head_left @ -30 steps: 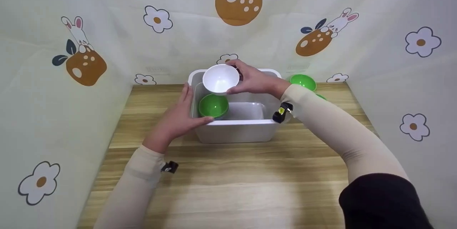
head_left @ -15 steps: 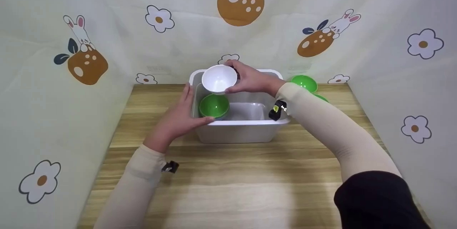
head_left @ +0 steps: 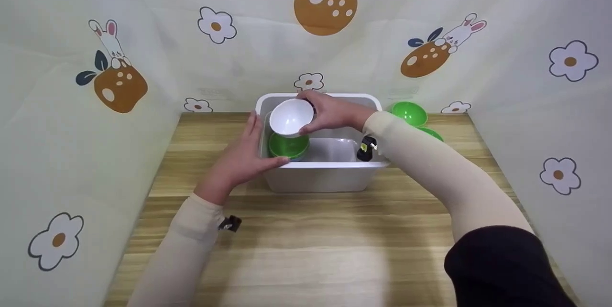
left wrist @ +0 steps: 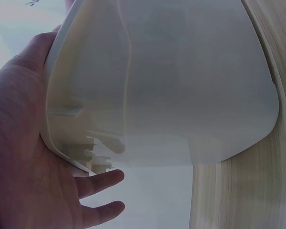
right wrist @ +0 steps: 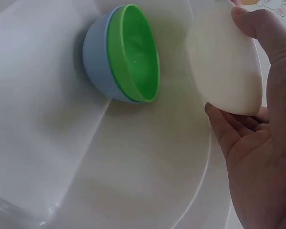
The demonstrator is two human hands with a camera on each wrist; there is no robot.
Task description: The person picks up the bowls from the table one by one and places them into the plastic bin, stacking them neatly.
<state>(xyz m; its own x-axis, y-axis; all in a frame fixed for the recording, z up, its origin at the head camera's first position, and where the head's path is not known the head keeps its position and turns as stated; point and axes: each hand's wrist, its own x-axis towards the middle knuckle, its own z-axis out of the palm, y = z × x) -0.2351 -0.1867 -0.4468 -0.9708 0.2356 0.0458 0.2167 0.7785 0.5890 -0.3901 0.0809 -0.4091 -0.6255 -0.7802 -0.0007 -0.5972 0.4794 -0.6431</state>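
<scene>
A white bowl (head_left: 291,117) is tilted over the left end of a white plastic bin (head_left: 330,165). My right hand (head_left: 330,111) grips it by its right side, thumb and fingertips spread around it. Below it, inside the bin, a green bowl (right wrist: 138,55) sits nested in a light blue bowl (right wrist: 95,55); the white bowl partly hides them in the head view. My left hand (head_left: 234,161) rests on the bin's near left corner, fingers straight along the left side and thumb along the front rim. In the left wrist view the bin's outer wall (left wrist: 195,86) fills the middle.
Behind my right forearm, a green bowl (head_left: 409,113) and another green bowl (head_left: 431,133) stand on the wooden table (head_left: 306,249), to the right of the bin. Patterned cloth walls (head_left: 258,49) close in the back and both sides.
My right hand has lowered the white bowl toward the nested bowls, so it now covers more of the green one. My left hand has stayed on the bin's corner.
</scene>
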